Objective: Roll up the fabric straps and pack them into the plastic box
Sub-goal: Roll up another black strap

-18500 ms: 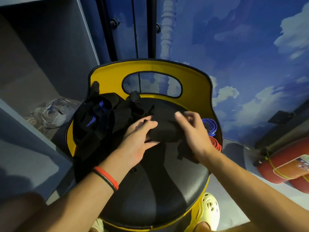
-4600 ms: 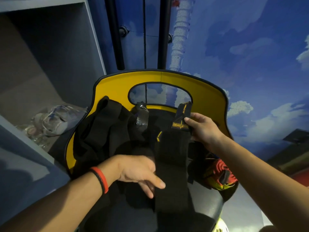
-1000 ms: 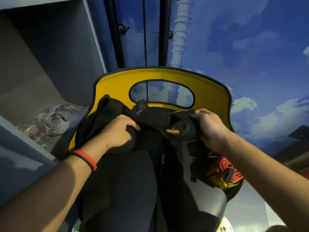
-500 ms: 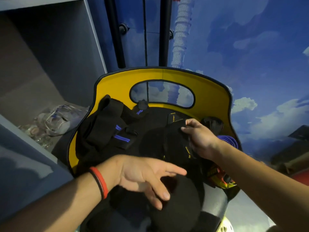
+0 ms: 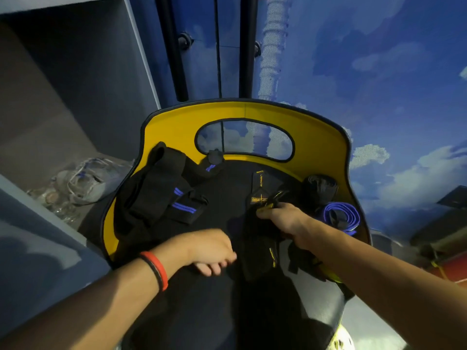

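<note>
black strap (image 5: 255, 239) in right hand (image 5: 285, 220)

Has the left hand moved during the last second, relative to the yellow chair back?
Yes. The left hand has drawn away from the yellow chair back, toward the person and slightly rightward.

The wall (image 5: 379, 72) ahead and off to the right is painted up as a blue sky with white clouds, and a pair of black vertical bars (image 5: 174, 46) is mounted on the blue panels near the top middle. A grey open-fronted shelf unit (image 5: 63, 84) is set along the left, pretty dim inside, and a chair (image 5: 177, 127) with a yellow cut-out backrest and a shiny black seat is parked right in front of the wall. Everything's lit kinda low and bluish, and a bit of pale floor (image 5: 371, 334) can be made out bottom right.
</note>
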`<state>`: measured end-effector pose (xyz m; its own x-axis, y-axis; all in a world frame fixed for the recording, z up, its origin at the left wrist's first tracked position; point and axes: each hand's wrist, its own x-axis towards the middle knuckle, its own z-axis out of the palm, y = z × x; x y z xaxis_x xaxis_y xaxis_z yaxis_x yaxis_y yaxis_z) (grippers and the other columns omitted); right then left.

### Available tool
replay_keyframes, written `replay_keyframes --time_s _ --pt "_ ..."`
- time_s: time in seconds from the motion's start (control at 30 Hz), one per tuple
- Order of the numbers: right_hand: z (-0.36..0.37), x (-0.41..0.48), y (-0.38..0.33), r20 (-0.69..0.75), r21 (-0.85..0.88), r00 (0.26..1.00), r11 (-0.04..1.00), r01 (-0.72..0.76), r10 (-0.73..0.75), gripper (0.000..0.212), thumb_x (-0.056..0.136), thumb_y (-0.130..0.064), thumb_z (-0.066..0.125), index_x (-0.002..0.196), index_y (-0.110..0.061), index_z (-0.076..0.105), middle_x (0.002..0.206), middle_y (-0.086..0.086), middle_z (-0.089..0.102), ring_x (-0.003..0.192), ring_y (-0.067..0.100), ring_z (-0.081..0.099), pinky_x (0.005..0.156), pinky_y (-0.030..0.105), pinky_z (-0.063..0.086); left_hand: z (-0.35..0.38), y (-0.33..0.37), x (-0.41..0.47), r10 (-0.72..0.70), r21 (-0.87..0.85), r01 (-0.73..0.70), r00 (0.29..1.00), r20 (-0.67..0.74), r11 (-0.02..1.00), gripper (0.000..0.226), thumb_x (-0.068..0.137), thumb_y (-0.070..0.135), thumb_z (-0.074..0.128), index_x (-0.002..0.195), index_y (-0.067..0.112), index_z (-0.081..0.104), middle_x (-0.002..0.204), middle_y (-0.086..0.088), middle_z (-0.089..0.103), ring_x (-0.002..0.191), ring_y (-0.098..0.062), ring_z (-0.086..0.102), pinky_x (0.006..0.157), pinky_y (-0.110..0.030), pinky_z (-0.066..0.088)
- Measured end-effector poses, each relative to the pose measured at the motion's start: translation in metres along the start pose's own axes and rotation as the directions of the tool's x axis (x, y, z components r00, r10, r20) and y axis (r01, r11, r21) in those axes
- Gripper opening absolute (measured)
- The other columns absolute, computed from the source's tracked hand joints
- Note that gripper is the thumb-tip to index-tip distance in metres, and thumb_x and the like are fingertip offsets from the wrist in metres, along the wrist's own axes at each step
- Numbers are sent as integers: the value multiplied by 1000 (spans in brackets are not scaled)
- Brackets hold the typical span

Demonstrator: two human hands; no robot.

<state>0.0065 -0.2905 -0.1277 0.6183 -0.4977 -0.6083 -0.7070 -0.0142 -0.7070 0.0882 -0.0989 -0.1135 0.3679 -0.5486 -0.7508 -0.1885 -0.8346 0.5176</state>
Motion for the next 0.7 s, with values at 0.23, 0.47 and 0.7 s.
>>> replay_keyframes --time_s 0.23,0.47,0.7 --pt "-4 -17 -6 2 347 998 936 55 -59 12 92 -7 72 103 -6 73 102 18 76 88 29 74 60 28 58 -2 10 16 -14 -582 -70 990 -139 810 43 106 42 50 144 19 50 142 -4 55 117 -23 63 101 -42 53" --pt "-4 -34 -11 287 370 900 904 212 -329 20 89 7 66 108 2 73 100 13 76 86 17 74 68 18 56 -15 18 35 -56 -859 -378 906 -421 346 40 99 27 66 137 17 60 126 -10 71 112 -27 70 97 -47 56" --pt "-3 -32 -15 98 378 913 864 334 -396 19 100 -30 63 96 -12 68 90 11 67 88 27 61 73 27 51 -21 16 18 42 -714 -569 793 -608 408 60 96 9 67 149 31 49 144 4 60 129 -19 59 115 -55 40"
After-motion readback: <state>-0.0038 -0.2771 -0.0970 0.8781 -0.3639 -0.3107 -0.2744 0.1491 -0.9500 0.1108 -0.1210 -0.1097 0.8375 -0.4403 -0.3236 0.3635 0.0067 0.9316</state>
